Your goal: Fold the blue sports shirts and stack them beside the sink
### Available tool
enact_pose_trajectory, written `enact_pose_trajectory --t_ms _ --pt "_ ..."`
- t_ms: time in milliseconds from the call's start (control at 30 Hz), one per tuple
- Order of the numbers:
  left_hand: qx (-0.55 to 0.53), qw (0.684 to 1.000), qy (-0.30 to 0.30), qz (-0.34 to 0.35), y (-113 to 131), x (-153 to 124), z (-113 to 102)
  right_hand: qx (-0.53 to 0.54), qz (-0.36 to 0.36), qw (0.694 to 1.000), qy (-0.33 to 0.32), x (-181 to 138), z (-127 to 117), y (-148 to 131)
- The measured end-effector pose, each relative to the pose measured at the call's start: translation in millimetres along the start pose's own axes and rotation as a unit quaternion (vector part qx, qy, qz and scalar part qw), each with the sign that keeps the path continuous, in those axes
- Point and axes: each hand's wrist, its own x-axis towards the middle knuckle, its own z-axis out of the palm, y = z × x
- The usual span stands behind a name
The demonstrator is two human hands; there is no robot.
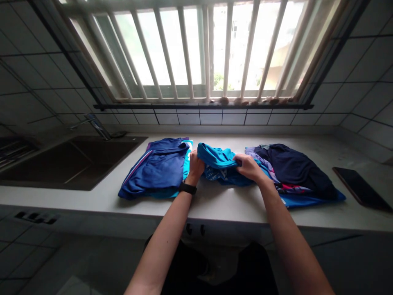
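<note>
Both forearms show bare right down to the bottom edge. A black band, slim like a watch strap, wraps the wrist just behind the left hand. The right hand is bare. Dark clothing shows between the arms.

Countertop bears blue folded clothes, teal garment, dark pile, black tablet.

Fingertips of the left hand and right hand were hidden in the turquoise garment, whose white print was too small to read. The sink ran off the left edge. Small lumps on the window ledge could not be identified.
</note>
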Motion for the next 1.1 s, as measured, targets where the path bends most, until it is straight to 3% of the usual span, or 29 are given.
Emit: enact_pose_trajectory --t_ms 67,167,233,400,667,800,967,1100 --pt "0.038 0.999 0.02 -0.017 5 2 -1 -0.036 -0.001 0.995 0.089 2 -3 0" --pt "0.08 0.995 0.048 -0.039 10 4 -1 -0.065 0.029 0.964 0.254 4 -10 -2" --pt "0.093 0.994 0.053 -0.028 11 5 -1 -0.07 0.045 0.945 0.316 5 -12 -4" --pt "0.107 0.993 0.05 0.014 9 6 -1 -0.065 0.038 0.948 0.31 4 -12 -9" --pt "0.062 0.998 0.031 0.01 8 5 -1 -0.03 0.046 0.964 0.261 4 -8 -4" --pt "0.051 0.998 0.022 0.006 4 5 -2 -0.055 0.088 0.935 0.34 5 -9 1" --pt "0.038 0.995 0.088 -0.001 4 5 -4 -0.087 0.093 0.88 0.458 2 -11 -2" --pt "0.034 0.995 0.097 0.01 7 6 -5 -0.074 0.094 0.877 0.466 -2 -12 -8"
